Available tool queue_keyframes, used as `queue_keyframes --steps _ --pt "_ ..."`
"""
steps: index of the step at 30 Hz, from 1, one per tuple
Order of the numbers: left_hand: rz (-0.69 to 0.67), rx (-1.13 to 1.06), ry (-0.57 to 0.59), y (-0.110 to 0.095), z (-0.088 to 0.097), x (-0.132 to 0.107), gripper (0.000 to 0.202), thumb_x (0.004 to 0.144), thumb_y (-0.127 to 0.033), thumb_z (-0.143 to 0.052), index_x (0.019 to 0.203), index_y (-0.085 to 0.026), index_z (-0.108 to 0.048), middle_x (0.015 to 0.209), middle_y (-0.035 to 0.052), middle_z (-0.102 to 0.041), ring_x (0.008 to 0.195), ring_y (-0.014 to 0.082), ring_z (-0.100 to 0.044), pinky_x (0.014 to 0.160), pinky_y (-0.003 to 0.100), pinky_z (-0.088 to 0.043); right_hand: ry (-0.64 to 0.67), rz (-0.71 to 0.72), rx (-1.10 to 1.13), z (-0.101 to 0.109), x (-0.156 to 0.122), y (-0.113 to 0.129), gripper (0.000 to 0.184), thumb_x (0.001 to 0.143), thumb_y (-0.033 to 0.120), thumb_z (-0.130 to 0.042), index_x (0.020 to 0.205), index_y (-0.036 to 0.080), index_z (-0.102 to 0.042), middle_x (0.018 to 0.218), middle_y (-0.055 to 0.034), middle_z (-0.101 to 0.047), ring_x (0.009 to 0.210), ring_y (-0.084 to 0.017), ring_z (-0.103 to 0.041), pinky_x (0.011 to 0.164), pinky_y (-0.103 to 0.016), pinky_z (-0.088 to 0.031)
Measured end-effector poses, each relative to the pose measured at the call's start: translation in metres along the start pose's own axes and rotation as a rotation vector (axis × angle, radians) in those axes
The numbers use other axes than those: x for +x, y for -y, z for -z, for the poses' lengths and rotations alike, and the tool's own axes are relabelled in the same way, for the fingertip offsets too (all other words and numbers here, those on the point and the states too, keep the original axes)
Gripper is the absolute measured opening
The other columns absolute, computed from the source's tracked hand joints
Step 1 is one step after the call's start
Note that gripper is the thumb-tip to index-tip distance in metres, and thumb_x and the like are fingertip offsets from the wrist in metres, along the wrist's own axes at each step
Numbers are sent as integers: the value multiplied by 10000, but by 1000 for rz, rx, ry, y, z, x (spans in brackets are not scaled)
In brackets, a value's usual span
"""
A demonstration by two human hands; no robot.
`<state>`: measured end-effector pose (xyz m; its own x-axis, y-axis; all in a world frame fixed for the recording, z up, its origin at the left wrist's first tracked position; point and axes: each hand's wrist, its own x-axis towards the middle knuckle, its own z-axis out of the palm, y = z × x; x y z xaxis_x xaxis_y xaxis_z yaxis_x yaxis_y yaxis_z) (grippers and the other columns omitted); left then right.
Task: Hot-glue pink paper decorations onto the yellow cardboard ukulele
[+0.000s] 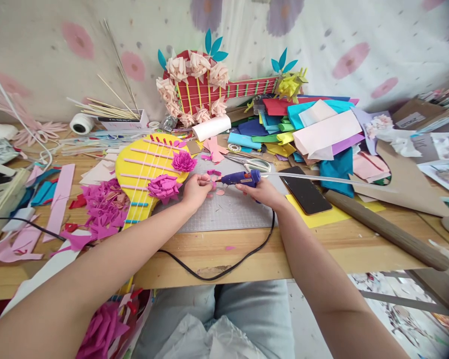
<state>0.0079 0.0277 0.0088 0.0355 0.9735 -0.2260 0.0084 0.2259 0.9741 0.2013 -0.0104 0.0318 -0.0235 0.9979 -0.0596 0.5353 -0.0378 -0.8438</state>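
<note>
My right hand [262,192] grips a blue glue gun [240,178] with its nozzle pointing left; a clear glue stick [322,177] juts out behind it. My left hand [196,189] pinches a small pink paper piece right at the nozzle, over a grey cutting mat [232,212]. A yellow paper guitar [149,172] with pink strips and two magenta paper flowers [183,161] lies just left of my left hand.
Scissors [251,163], a black phone [304,189], a wooden stick [385,230] and a pile of coloured paper sheets [314,130] lie to the right. A red guitar with peach flowers [205,85] stands at the back. Magenta scraps [103,207] cover the left. The gun's black cord [209,273] hangs over the table edge.
</note>
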Motion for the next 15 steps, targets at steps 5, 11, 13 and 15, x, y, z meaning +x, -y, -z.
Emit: queue_keyframes --steps 5,11,13,15 --pt "-13 64 -6 3 0 1 214 694 -115 -659 821 -159 -492 731 9 -604 693 144 -652 457 189 -484 -125 -9 -36 -2 4 -6 386 689 546 -620 796 177 -655 633 -17 -622 561 -146 -547 571 -284 -449" --pt "4 82 78 -3 3 -3 238 685 -79 -666 814 -156 -482 719 10 -616 658 129 -645 505 204 -493 -388 -123 -223 -1 14 -18 480 696 615 -570 826 167 -682 762 -92 -679 790 -277 -638 677 -362 -473" --pt "-9 77 156 -13 3 -10 273 671 -83 -687 819 -158 -471 692 2 -623 634 133 -650 506 206 -484 -424 -178 -300 -1 16 -20 514 698 644 -547 835 168 -684 779 -112 -681 827 -304 -638 683 -382 -473" --pt "-52 75 247 -30 4 -21 293 653 -100 -713 816 -160 -477 669 -9 -626 627 136 -652 527 217 -491 -433 -204 -338 -2 18 -20 520 707 651 -532 825 166 -681 791 -124 -682 839 -310 -638 686 -383 -473"
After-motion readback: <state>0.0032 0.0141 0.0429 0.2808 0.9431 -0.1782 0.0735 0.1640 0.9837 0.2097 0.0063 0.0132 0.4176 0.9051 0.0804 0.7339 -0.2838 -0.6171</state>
